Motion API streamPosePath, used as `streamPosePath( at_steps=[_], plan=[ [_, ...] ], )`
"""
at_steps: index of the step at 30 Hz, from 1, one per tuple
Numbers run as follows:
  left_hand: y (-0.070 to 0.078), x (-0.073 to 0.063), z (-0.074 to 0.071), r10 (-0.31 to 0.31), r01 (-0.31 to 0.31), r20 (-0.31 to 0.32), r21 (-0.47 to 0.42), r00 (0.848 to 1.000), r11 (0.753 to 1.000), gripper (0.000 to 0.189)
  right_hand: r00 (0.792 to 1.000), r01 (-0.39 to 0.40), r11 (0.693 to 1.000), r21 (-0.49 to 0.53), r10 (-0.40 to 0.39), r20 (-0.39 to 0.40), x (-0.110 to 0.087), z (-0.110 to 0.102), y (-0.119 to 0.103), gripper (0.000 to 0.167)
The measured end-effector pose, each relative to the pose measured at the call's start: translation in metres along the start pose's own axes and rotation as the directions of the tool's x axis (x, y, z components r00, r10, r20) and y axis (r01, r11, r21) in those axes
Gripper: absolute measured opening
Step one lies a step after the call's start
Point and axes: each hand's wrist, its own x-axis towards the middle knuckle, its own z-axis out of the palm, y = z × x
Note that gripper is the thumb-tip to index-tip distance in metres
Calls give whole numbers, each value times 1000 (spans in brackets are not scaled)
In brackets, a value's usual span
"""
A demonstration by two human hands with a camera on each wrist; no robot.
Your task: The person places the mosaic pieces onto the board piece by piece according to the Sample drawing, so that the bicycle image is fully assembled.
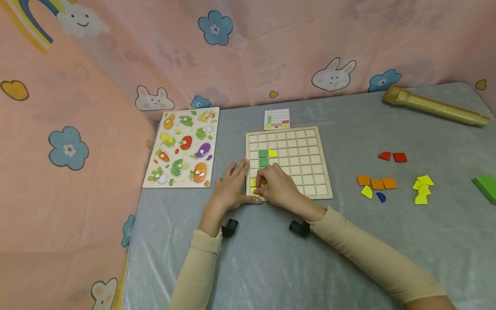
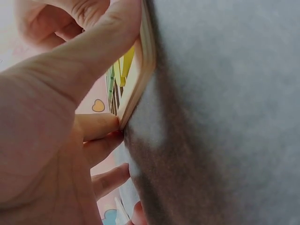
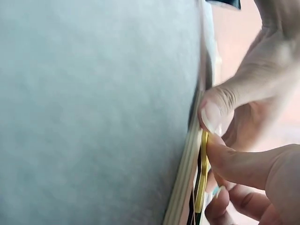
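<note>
Evidently, the yellow piece (image 3: 202, 173) was at the near left corner of the grid board (image 1: 306, 169); whether it sat flush in its cell could not be told. It was judged light, stiff and smooth, best taken by its thin edges, since its flat face offered little purchase. It lay directly beneath the fingertips of the right hand (image 1: 276, 184), whose thumb and a curled finger pinched it. The left hand (image 1: 228, 189) was spread about the same corner, its thumb along the near edge and its fingers by the left edge, so that the piece lay between the two hands. Another yellow piece (image 1: 253, 182) showed just beyond. Farther up the board were green squares (image 1: 263, 162) with a yellow quarter-round (image 1: 273, 153) beside them, and past the far edge lay a pattern card (image 1: 277, 116). To the right, well apart on the grey worktop (image 1: 255, 267), were red pieces (image 1: 400, 157), orange squares (image 1: 377, 184), a dark blue piece (image 1: 381, 197) and a yellow cluster (image 1: 423, 189). A vegetable puzzle (image 1: 178, 183) occupied the left.
</note>
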Motion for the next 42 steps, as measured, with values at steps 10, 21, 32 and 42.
streamPosePath(
  at_steps=[10, 21, 32, 42],
  plan=[
    [1, 0, 0, -9, 9, 4, -2, 1000, 1000, 123, 999, -40, 996, -84, 39, -13, -1, -7, 9, 27],
    [0, -2, 0, -12, 11, -3, -22, 1000, 1000, 124, 985, -146, 983, -106, 135, -107, -42, -56, 65, 32],
    [1, -1, 1, -10, 10, 1, -25, 1000, 1000, 125, 963, -262, 955, -139, 251, -95, -93, -110, 118, 32],
    [0, -1, 1, -9, 9, 0, -28, 1000, 1000, 125, 952, -255, 960, -114, 229, -203, -128, -111, 138, 25]
  ],
)
